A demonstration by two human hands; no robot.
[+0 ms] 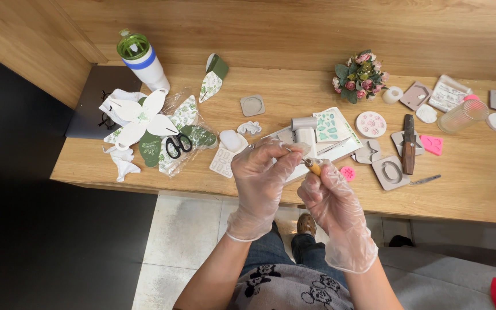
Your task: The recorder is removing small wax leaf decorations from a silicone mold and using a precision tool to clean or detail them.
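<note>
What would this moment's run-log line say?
left hand: gloved, pinching small pale piece | right hand: gloved, gripping wooden-handled tool, tip at piece | nearby: scissors, moulds on wooden bench

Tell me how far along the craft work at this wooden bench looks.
Done, by the look of it: white cast pieces lie out among grey moulds, and torn wrappers sit beside the scissors. In hand: the gloved left hand holds a small piece, hard to make out, while the right hand works it with a wooden-handled tool. What remains cannot be judged.
</note>
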